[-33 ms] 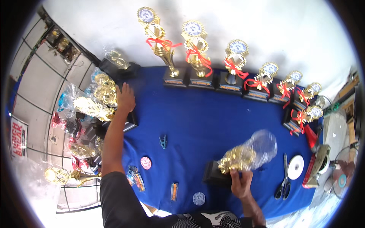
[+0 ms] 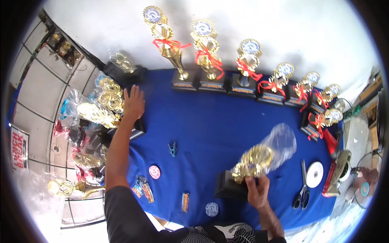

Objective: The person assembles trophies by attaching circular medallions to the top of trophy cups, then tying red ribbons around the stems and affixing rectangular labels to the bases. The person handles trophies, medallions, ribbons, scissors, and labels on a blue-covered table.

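Note:
My right hand (image 2: 258, 194) is closed round the lower part of a gold trophy (image 2: 254, 162) at the near right. Clear plastic (image 2: 281, 146) covers its upper end, and its black base (image 2: 229, 185) rests on the blue cloth, the whole trophy leaning to the right. At the left, my left hand (image 2: 134, 106) lies stretched out with its fingers apart, holding nothing that I can see. Right beside it are several gold trophies (image 2: 110, 100) in clear plastic; whether the palm touches one of their bases is hidden.
Trophies with red ribbons (image 2: 208, 54) stand along the table's far edge. A teal clip (image 2: 172, 149), a round red sticker (image 2: 154, 172), small labels (image 2: 185, 201) and a round blue sticker (image 2: 212, 209) lie nearer. Scissors (image 2: 301, 194) and a white roll (image 2: 314, 175) lie at the right.
The view has shifted slightly. The trophy in my right hand has tilted up a little, its plastic end rising. My left hand stays in nearly the same place.

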`<state>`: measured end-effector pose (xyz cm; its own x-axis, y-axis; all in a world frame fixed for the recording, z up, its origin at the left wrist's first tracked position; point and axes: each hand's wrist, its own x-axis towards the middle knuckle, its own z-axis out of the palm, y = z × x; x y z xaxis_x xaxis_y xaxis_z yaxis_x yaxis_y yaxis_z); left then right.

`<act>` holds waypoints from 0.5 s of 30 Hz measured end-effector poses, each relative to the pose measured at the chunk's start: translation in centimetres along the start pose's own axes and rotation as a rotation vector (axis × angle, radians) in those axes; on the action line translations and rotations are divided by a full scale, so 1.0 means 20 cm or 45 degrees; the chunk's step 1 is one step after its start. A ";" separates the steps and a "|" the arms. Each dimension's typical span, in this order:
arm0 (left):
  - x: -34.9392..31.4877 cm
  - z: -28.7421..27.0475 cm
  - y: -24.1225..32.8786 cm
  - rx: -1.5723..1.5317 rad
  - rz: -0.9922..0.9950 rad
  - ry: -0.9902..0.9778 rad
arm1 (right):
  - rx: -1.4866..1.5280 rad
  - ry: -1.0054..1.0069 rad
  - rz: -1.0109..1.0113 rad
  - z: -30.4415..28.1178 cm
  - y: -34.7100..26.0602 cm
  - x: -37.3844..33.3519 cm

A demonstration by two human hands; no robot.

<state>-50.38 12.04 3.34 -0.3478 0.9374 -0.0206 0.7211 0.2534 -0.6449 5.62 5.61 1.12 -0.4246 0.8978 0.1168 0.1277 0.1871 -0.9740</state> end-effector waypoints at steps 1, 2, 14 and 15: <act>-0.05 -0.08 0.04 -0.106 0.069 0.258 | 0.201 0.035 0.138 0.00 -0.04 0.01; -0.13 -0.17 0.10 -0.484 0.098 0.383 | 0.348 0.073 0.301 0.01 -0.09 0.01; -1.46 -1.06 0.85 -2.244 0.399 -0.088 | 0.258 0.144 0.169 0.13 -0.21 -0.04; -1.50 -1.08 0.86 -2.170 0.306 0.032 | -0.042 0.211 0.035 0.13 -0.23 -0.05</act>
<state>-14.67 -6.55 9.45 -0.1482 0.9884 0.0339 0.5308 0.0506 0.8460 3.17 2.85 4.91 -0.2673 0.9557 0.1234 0.1677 0.1723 -0.9707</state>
